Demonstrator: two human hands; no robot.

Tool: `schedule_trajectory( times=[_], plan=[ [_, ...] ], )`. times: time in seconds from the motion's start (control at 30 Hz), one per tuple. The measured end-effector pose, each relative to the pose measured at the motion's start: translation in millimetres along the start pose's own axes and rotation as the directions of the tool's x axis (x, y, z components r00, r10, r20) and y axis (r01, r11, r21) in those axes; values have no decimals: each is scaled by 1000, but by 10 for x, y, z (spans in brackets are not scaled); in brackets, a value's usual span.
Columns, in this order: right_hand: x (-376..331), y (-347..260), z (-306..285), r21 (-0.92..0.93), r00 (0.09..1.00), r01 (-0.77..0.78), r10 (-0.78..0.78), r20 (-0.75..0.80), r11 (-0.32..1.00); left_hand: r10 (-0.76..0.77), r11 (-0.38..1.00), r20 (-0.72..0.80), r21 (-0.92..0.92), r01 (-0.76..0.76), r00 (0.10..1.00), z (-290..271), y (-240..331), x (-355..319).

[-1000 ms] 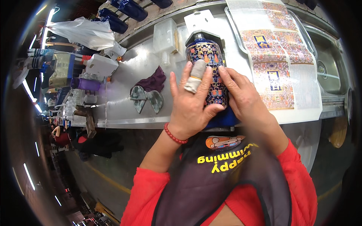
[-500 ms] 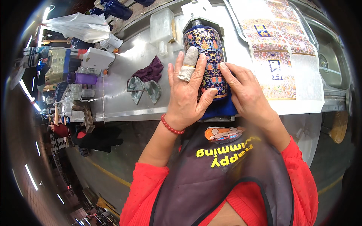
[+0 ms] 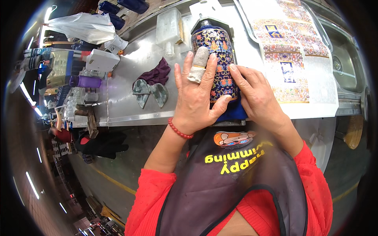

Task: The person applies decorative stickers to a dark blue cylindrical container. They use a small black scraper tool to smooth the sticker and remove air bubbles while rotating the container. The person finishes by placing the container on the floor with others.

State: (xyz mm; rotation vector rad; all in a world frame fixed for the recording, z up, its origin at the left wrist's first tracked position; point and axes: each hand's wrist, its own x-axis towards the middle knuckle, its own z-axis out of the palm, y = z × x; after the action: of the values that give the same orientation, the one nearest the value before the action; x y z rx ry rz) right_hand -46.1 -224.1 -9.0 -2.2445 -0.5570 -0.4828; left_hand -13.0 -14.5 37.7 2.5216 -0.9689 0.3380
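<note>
A dark blue bottle [image 3: 221,45] covered in a colourful floral pattern lies on its side at the table's front, its neck pointing away from me. My left hand [image 3: 195,94] is spread over its left and lower part, fingers apart. One finger wears a grey finger cot [image 3: 201,57] with white wrapping below it. Along the bottle's right side, my right hand [image 3: 256,92] presses its index fingertip, the other fingers curled beneath and partly hidden. Blue cloth [image 3: 233,112] shows under the bottle's near end.
Printed patterned sheets [image 3: 321,84] lie to the right, beside a metal sink [image 3: 346,65]. Left of my hands are a purple cloth [image 3: 157,73] and grey-green pads [image 3: 159,95]. A clear plastic box [image 3: 168,25] stands behind. More blue bottles [image 3: 134,5] are at the top left.
My left thumb has opened slightly away from the fingers and come down a little. My right hand stays at the bottle's side. Blue bottles at the top left have shifted left.
</note>
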Motion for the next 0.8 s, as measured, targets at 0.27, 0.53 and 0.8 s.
schedule_trajectory(
  times=[0.27, 0.53, 0.8],
  plan=[
    [-24, -26, -10, -13, 1000, -1, 1, 10, 1000, -5, 995, -108, -103, -6, 994, 200, -89, -251],
    [-71, -39, -54, 58, 1000, 9, -8, -10, 998, -18, 997, -286, -78, -5, 958, 396, -64, -689],
    [-188, -82, -45, -11, 986, 164, -164, -35, 986, 67, 998, -262, 26, -62, 963, 377, -38, -731]
  ],
)
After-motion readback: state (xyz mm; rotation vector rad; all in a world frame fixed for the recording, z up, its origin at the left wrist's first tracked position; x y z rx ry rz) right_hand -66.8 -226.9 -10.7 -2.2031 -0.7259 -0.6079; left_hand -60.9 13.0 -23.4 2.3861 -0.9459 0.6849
